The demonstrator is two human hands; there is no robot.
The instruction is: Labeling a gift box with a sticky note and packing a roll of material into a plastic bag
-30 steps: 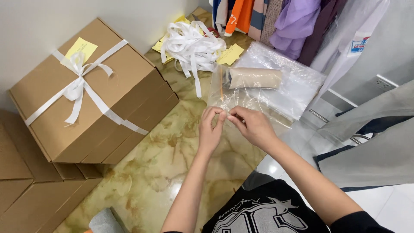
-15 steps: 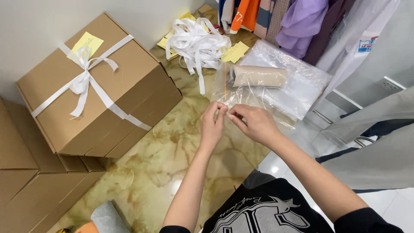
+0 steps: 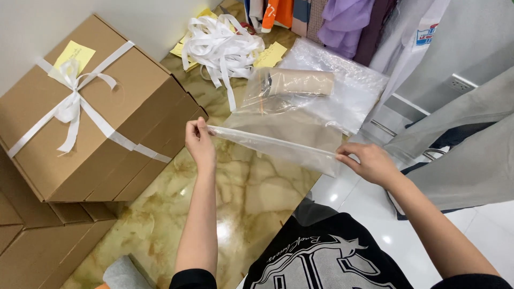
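I hold a clear zip-top plastic bag (image 3: 278, 134) stretched by its near edge: my left hand (image 3: 201, 143) pinches one corner, my right hand (image 3: 369, 162) pinches the other, so both hands are wide apart and the mouth stays taut and flat. The bag lies on the marble desk (image 3: 235, 198) at twelve o'clock from me, a folded beige garment (image 3: 300, 83) inside. At ten o'clock sits a cardboard box (image 3: 91, 112) tied with white ribbon (image 3: 69, 107); loose ribbons (image 3: 222, 43) are piled beyond.
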